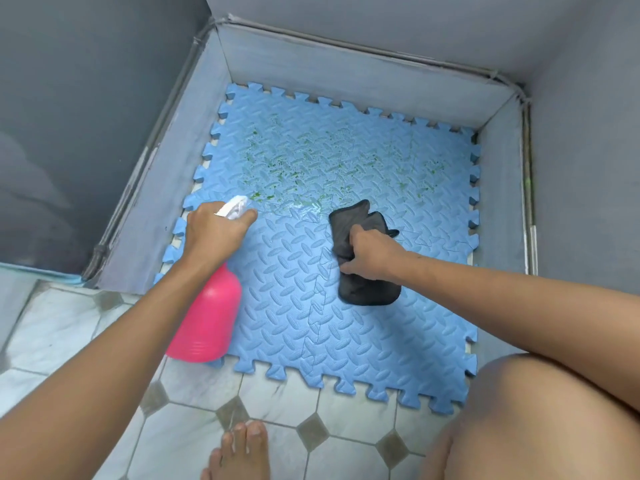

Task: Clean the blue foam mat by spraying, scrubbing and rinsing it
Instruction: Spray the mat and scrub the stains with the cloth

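The blue foam mat [363, 334] lies flat on the floor, made of interlocking tiles with toothed edges. Green specks and a wet patch cover its far half. My left hand [214, 233] grips the white trigger head of a pink spray bottle [207, 323], held over the mat's left edge with the nozzle pointing at the stains. My right hand [372, 254] holds a dark grey cloth [363, 258] bunched against the middle of the mat.
Low grey walls [346, 74] box in the mat on the left, far and right sides. White floor tiles [277, 403] with grey diamonds lie in front. My bare foot [239, 452] and my right knee [540, 420] are at the bottom.
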